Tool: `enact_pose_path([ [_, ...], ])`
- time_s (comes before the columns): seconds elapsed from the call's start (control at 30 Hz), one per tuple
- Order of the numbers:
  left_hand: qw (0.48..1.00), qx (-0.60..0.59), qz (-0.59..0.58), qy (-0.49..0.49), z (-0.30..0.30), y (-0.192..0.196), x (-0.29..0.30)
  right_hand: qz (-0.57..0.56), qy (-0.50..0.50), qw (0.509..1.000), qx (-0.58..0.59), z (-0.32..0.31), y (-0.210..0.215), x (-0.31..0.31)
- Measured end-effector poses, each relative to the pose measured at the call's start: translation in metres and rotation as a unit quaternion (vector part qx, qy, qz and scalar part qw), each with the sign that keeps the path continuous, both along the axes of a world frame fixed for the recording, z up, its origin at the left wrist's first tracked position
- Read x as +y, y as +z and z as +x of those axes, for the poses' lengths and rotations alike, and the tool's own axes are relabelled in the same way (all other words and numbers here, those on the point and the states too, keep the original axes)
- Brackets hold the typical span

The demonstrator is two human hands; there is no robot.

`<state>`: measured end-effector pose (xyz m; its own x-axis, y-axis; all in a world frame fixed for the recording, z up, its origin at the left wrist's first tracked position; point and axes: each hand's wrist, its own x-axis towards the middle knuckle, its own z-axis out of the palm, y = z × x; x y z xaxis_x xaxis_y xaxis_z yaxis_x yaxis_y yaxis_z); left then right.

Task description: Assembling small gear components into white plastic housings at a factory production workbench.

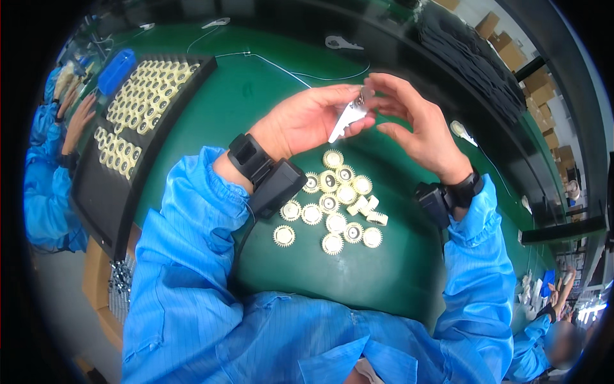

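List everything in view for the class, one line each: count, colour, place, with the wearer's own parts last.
Metal piece: one, silver, in the left hand
Loose gears: about seventeen, cream, below the hands
Table: one, green, under them
Tray: one, black, left
Tray gears: dozens, cream, in the tray
Bin: one, blue, beside the tray
Carton: one, brown, lower left
Small parts: many, silver, in the carton
Sheet stack: one, dark, upper right
Boxes: several, brown, far right
Co-workers: at least two, blue-clad, both edges
Wrist devices: two, black, wearer's wrists
Sleeves: two, blue, wearer's arms
Left hand: one, bare, upper centre
Right hand: one, bare, by the metal piece
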<state>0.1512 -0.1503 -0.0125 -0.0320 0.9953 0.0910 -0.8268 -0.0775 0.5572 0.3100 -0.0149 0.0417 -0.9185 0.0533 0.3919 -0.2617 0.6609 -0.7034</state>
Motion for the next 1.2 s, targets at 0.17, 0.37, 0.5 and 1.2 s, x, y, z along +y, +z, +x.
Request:
enact_pose_path([
  [0.17,0.983,0.038,-0.010,0.180,-0.016,0.011,-0.004,0.166,-0.149,0.954,-0.201,0.000,-0.003,-0.031],
  [0.37,0.969,0.109,-0.069,0.210,-0.022,0.017,-0.010,0.335,-0.104,0.890,-0.293,-0.023,-0.024,-0.064],
  [0.5,0.959,0.135,-0.094,0.229,-0.015,0.008,-0.008,0.223,-0.090,0.942,-0.234,-0.015,-0.026,-0.039],
  [1.2,0.995,0.080,-0.059,0.025,0.047,0.015,-0.007,-0.243,-0.051,0.968,0.032,0.044,-0.022,-0.004],
])
